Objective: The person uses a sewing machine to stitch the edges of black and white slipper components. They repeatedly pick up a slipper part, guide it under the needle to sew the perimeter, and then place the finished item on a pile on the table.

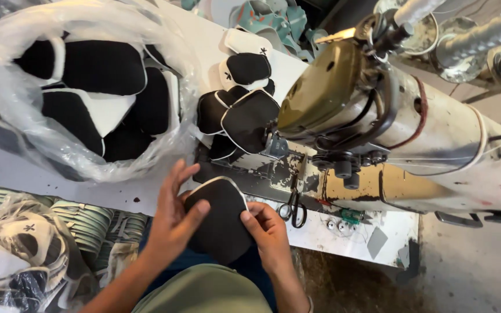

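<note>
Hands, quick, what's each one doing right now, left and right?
Left hand: fingers mostly straight, thumb pressed on the black fabric piece, holding its left edge.
Right hand: fingers pinching the same piece's right edge.

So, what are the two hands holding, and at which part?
Both hold one black padded fabric piece with white edging. The left hand lies on its left edge, and the right hand pinches its right edge.

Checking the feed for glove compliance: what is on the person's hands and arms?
Nothing is worn. The left hand and right hand are bare, with no gloves, rings or watch visible. Both forearms are bare too; no sleeves reach into view.
</note>
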